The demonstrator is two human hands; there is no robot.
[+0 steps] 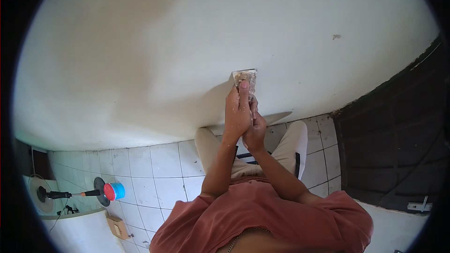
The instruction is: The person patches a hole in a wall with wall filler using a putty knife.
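A putty knife (248,76) with a crusted, stained blade has its wide edge against the pale wall (300,33). My left hand (237,115) is closed around it, the thumb stretched along the blade. Just below and to the right, my right hand (255,133) is closed too, pressed against the left at the knife's handle, which the hands mostly hide. Pale specks dot the skin of both hands. A thin, pointed grey shape (279,117) juts out right of my right hand; whether it is a blade or a shadow I cannot tell.
Rough patch (336,36) marks the wall at upper right. A dark door (389,126) with a metal handle stands on the right. On the tiled floor (161,164) at left are a standing fan (41,194), a red and blue container (117,191) and a cardboard box (117,227).
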